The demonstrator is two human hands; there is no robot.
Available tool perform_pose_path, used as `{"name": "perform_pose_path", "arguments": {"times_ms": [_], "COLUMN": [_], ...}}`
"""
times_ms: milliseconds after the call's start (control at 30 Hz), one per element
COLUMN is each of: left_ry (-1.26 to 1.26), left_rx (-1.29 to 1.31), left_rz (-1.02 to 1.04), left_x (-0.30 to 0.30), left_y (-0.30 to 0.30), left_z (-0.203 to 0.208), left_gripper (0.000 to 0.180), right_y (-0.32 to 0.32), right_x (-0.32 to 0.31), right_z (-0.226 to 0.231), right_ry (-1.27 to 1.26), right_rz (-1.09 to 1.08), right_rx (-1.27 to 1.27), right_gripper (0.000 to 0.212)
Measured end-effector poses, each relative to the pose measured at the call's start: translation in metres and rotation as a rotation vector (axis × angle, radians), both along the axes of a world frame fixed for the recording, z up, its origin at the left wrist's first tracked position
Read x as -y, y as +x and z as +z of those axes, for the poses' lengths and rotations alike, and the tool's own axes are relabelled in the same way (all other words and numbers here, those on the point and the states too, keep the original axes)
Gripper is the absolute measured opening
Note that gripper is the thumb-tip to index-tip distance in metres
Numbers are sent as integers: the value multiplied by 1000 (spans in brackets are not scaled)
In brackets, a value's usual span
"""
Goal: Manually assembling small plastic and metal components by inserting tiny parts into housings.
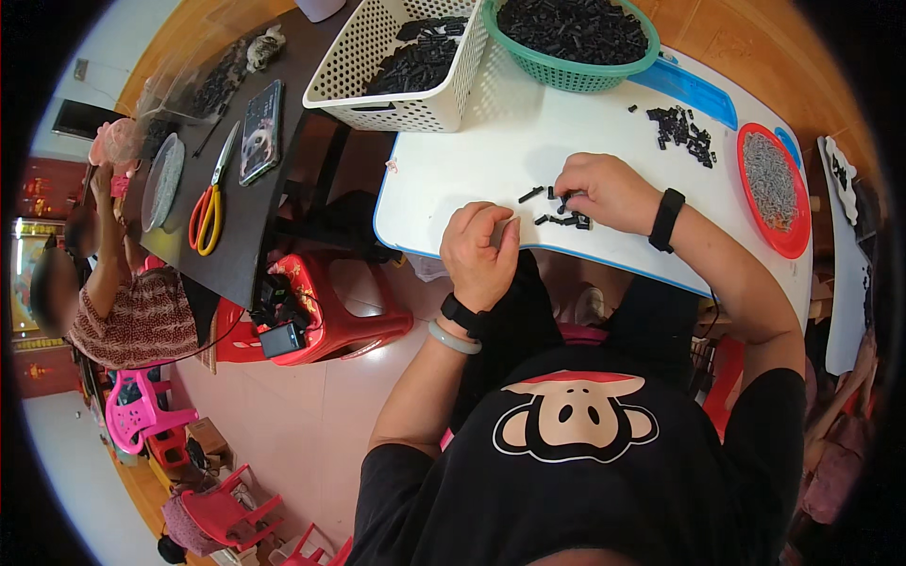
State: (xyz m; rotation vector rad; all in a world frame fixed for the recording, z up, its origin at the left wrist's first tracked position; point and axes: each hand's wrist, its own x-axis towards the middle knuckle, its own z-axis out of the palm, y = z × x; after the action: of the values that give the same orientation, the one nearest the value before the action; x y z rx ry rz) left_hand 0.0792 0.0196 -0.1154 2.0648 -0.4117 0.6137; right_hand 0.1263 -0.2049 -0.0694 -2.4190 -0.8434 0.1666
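Note:
My right hand (609,193) is over the white table (444,165), its fingers bent down and pinched at a small black plastic piece (564,204). Several more short black pieces (566,221) lie right under and beside those fingertips. One longer black piece (530,194) rests a little to the left. At the table's near edge, my left hand (479,250) is curled, thumb close to the forefinger; whatever it may hold is hidden. Farther right lies a loose heap of black pieces (684,137). A red tray (799,212) beyond it holds many thin grey metal parts (769,174).
A white perforated basket (406,118) and a green basket (566,74), both with black pieces, stand at the back. On a dark table (212,141) at left lie scissors (209,203) and a phone (261,132). A red stool (363,311) stands below; another person (142,316) sits left.

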Motion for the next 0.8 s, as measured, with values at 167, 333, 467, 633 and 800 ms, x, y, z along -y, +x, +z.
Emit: {"name": "perform_pose_path", "arguments": {"times_ms": [167,333,467,633,800], "left_ry": [17,12,15,26,40], "left_rx": [8,22,24,37,50], "left_rz": [1,2,-8,11,9], "left_x": [-1,0,0,0,3], "left_y": [0,0,1,1,1], "left_z": [1,-2,-4,-7,-5], "left_gripper": [11,11,11,11,12], "right_y": [-1,0,-7,-29,-38], "right_x": [-4,3,26,47,44], "right_z": [3,0,8,14,7], "right_ry": [15,213,285,59,6], "right_rz": [-37,-86,-181,-187,-149], "right_rx": [-76,-244,-298,-242,-91], "right_gripper": [18,18,15,13,13]}}
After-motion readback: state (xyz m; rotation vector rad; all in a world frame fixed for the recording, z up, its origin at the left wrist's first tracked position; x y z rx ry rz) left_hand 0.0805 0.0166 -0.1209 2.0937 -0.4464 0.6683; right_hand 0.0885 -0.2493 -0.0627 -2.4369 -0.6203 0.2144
